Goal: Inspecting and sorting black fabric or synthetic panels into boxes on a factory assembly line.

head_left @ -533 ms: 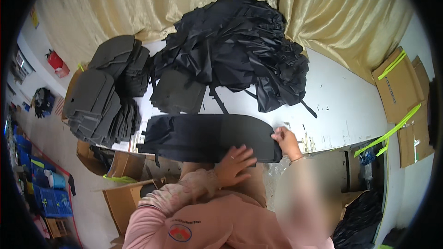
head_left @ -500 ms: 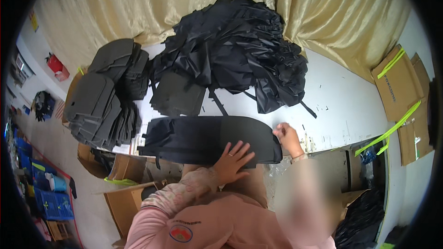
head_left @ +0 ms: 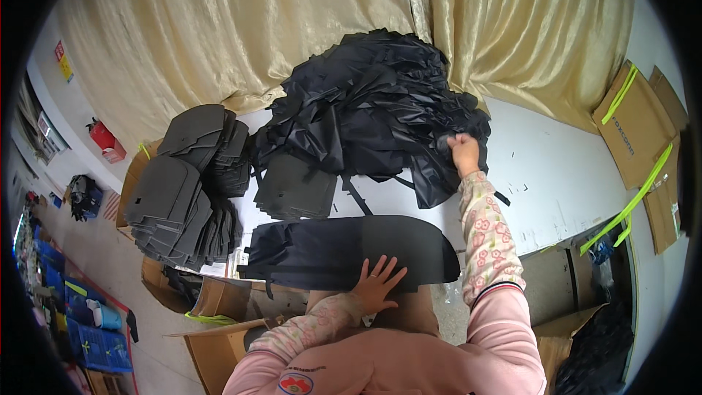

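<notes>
A long black fabric piece (head_left: pixel 307 250) lies along the table's front edge, partly overhanging it. On its right part rests a dark grey panel (head_left: pixel 402 243) with a rounded right end. My left hand (head_left: pixel 378 284) lies with fingers spread on the panel's near edge. Across the table, my right hand (head_left: pixel 465 153) is closed at the right side of a big heap of black fabric (head_left: pixel 365 102). A blurred greyish patch shows at its fingertips, and I cannot make out what it is.
Stacks of dark grey panels (head_left: pixel 164 194) stand at the left, with a smaller stack (head_left: pixel 296 189) nearer the middle. Open cardboard boxes (head_left: pixel 219 351) sit below the table. Flattened cardboard (head_left: pixel 640 132) with yellow-green straps leans at the right. A gold curtain (head_left: pixel 219 29) hangs behind.
My right hand has moved from the panel's right end, away from me, to the fabric heap. My left hand stays on the panel. The whole view has shifted slightly.
</notes>
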